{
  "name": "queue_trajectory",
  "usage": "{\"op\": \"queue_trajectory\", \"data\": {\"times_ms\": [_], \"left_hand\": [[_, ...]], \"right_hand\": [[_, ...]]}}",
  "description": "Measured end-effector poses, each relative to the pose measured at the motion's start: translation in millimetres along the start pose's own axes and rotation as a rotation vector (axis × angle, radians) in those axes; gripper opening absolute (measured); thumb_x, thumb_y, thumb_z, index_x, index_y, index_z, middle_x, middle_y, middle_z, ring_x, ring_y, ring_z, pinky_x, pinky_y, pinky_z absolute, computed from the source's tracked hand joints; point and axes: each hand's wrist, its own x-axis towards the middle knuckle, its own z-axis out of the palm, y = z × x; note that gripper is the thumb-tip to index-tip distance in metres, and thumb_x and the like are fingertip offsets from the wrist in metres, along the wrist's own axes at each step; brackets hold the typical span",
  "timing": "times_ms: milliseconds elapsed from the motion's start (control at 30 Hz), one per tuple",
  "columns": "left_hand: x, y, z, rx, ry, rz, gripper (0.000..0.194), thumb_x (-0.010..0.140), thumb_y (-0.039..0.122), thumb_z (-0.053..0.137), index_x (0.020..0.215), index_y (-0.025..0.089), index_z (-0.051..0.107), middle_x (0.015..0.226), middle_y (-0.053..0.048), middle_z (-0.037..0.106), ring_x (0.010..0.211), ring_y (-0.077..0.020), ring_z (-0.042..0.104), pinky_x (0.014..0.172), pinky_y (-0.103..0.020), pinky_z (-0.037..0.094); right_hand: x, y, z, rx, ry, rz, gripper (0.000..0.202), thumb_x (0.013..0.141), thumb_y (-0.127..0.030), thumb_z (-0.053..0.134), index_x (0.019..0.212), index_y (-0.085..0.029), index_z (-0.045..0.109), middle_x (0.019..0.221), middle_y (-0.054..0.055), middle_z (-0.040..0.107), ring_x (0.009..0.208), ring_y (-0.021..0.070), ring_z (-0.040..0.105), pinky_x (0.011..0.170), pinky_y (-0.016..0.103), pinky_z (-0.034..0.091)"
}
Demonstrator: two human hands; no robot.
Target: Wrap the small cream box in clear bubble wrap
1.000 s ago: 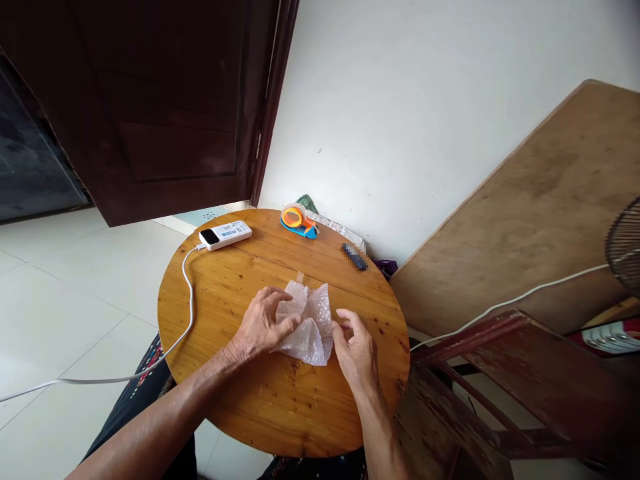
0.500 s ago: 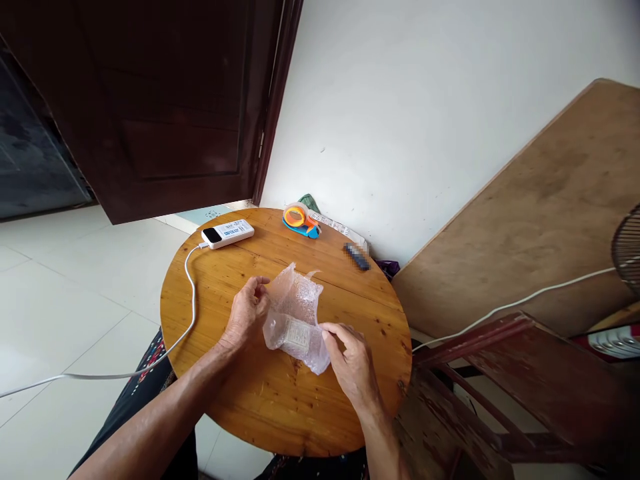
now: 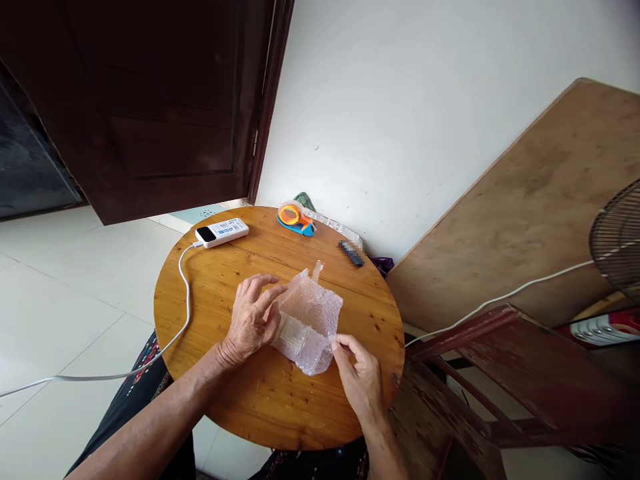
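A sheet of clear bubble wrap (image 3: pixel 316 312) lies on the round wooden table in front of me, partly folded over a small pale block-like item (image 3: pixel 291 335). What that item is I cannot make out through the plastic. A strip of clear tape (image 3: pixel 318 269) sticks up from the far edge of the wrap. My right hand (image 3: pixel 361 377) pinches the wrap's right edge between thumb and fingers. My left hand (image 3: pixel 251 317) is over the left side of the wrap, fingers stretched out and apart, with the fingertips at its edge.
On the round table (image 3: pixel 280 413) stand a white power bank (image 3: pixel 223 232) with a white cable (image 3: pixel 189 293), an orange and blue tape dispenser (image 3: pixel 296 219) and a dark blurred object (image 3: pixel 351 253). A red wooden chair (image 3: pixel 520 373) is at the right, a fan (image 3: pixel 617 240) beyond it.
My left hand has moved right over the wrap's left side and its fingers have spread. The wrap's far part has swung to the right, and my right hand still pinches its edge.
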Motion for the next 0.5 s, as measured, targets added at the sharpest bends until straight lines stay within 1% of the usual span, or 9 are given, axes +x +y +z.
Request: {"op": "queue_trajectory", "data": {"times_ms": [67,133,167,233,300,367,433,500], "left_hand": [[-1,2,-2.2,-0.038,0.009,0.029,0.036,0.080,0.007,0.052,0.112,0.020,0.059,0.107,-0.009,0.064,0.099,-0.0239,0.057,0.086,-0.040,0.046],[-1,4,-2.9,-0.094,-0.029,0.065,0.031,0.082,0.008,0.051,0.109,0.020,0.060,0.098,-0.008,0.067,0.092,-0.0225,0.058,0.082,-0.038,0.046],[-1,4,-2.2,-0.115,-0.075,0.077,0.029,0.082,0.009,0.050,0.107,0.019,0.061,0.093,-0.007,0.068,0.090,-0.0220,0.058,0.081,-0.037,0.047],[-1,4,0.9,-0.125,-0.212,0.077,0.027,0.083,0.009,0.048,0.103,0.018,0.064,0.088,-0.007,0.069,0.087,-0.0220,0.059,0.080,-0.036,0.048],[-1,2,4.6,-0.093,-0.355,0.018,0.028,0.083,0.014,0.048,0.105,0.016,0.065,0.091,-0.009,0.070,0.090,-0.0239,0.059,0.083,-0.038,0.049],[-1,1,6.2,-0.048,-0.447,-0.086,0.032,0.084,0.022,0.051,0.111,0.014,0.065,0.097,-0.011,0.071,0.096,-0.0271,0.060,0.087,-0.041,0.049],[1,1,4.8,-0.031,-0.497,-0.193,0.035,0.086,0.032,0.052,0.113,0.013,0.065,0.097,-0.012,0.071,0.096,-0.0285,0.061,0.089,-0.043,0.048],[3,4,1.2,-0.052,-0.512,-0.269,0.035,0.090,0.039,0.049,0.105,0.014,0.068,0.090,-0.010,0.071,0.090,-0.0270,0.063,0.088,-0.042,0.047]], "right_hand": [[8,6,3,0.037,-0.014,0.078,0.025,0.088,-0.037,0.055,0.076,-0.019,0.067,0.065,0.001,0.066,0.057,0.0159,0.060,0.054,0.023,0.047],[17,8,6,0.061,-0.019,0.110,0.025,0.086,-0.038,0.055,0.076,-0.018,0.067,0.064,0.002,0.067,0.056,0.0162,0.060,0.053,0.024,0.046],[22,8,8,0.062,-0.015,0.116,0.025,0.085,-0.038,0.054,0.076,-0.018,0.067,0.065,0.002,0.067,0.057,0.0165,0.060,0.054,0.024,0.046],[31,7,12,0.046,0.000,0.117,0.026,0.083,-0.039,0.054,0.075,-0.018,0.067,0.064,0.002,0.067,0.057,0.0166,0.059,0.055,0.025,0.046],[38,6,14,0.024,0.005,0.114,0.029,0.084,-0.041,0.053,0.075,-0.018,0.068,0.063,0.002,0.066,0.056,0.0162,0.057,0.054,0.025,0.044],[41,7,14,0.004,0.009,0.118,0.031,0.084,-0.043,0.052,0.075,-0.018,0.067,0.063,0.002,0.066,0.055,0.0162,0.057,0.054,0.025,0.043],[42,12,13,-0.022,0.015,0.136,0.031,0.084,-0.044,0.052,0.076,-0.019,0.068,0.066,0.003,0.068,0.058,0.0176,0.059,0.056,0.026,0.044],[39,18,11,-0.054,0.008,0.162,0.030,0.083,-0.043,0.051,0.078,-0.019,0.069,0.070,0.005,0.071,0.063,0.0199,0.063,0.059,0.028,0.047]]}}
